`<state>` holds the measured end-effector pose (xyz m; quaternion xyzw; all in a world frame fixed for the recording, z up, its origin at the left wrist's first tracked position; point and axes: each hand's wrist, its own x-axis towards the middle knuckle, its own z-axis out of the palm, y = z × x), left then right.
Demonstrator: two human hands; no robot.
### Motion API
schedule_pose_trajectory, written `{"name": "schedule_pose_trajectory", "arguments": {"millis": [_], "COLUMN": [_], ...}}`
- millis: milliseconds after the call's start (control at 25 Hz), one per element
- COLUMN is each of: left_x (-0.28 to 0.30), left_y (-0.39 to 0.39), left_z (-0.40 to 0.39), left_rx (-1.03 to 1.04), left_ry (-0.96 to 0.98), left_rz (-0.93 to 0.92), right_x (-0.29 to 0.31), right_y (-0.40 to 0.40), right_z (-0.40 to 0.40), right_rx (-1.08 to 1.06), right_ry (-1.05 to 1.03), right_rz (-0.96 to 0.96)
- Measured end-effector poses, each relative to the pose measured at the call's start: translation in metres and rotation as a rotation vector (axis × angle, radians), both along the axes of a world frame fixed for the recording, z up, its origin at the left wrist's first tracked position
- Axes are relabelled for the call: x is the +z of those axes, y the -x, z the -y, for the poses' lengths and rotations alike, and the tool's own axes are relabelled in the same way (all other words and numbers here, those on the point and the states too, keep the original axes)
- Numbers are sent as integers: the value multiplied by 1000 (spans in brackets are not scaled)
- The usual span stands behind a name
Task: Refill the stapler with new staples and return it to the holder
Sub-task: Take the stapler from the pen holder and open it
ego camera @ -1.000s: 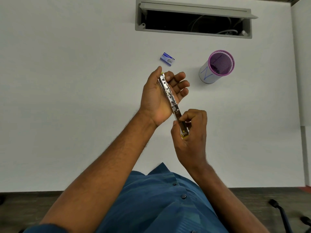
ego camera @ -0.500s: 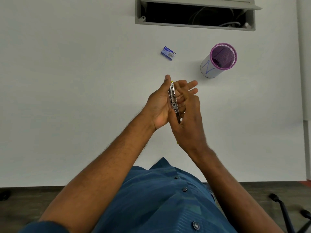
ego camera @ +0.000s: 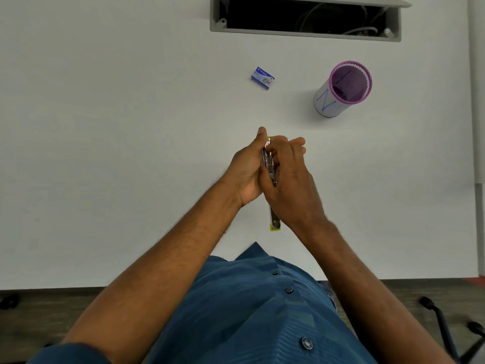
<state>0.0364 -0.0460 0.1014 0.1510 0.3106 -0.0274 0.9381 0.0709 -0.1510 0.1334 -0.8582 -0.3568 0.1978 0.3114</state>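
Note:
A slim metal stapler point(ego camera: 268, 164) with yellow-green ends is held above the white table, long axis pointing away from me. My left hand point(ego camera: 246, 172) cradles it from the left, thumb stretched along its far end. My right hand point(ego camera: 291, 177) covers it from the right, fingers curled over its middle. The stapler's near end point(ego camera: 274, 222) sticks out below both hands. A small blue staple box point(ego camera: 262, 78) lies on the table beyond the hands. The holder point(ego camera: 341, 90), a white cup with a purple mesh rim and a blue mark, stands at the right rear.
A grey cable hatch point(ego camera: 304, 32) is open at the table's far edge, with wires inside. The table's near edge point(ego camera: 78, 286) runs below my arms, dark floor beyond it. A chair base point(ego camera: 446, 327) shows at the lower right.
My right hand has moved up from the stapler's near end to cover its middle. Both hands have drawn together around it, and the near end now shows below them.

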Motion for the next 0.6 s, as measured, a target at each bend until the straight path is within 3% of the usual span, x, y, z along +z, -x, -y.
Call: {"name": "schedule_pose_trajectory", "arguments": {"millis": [240, 480, 600], "left_x": [-1, -2, -1], "left_y": [-1, -4, -4], "left_z": [-3, -15, -15], "left_rx": [25, 84, 79], "left_ry": [-7, 15, -19], "left_rz": [17, 75, 84], "right_x": [1, -6, -7], "right_y": [2, 17, 19], "right_z": [2, 16, 22], "right_rx": [-47, -40, -68], "right_ry": [-110, -209, -224], "right_rz": [-12, 154, 120]}}
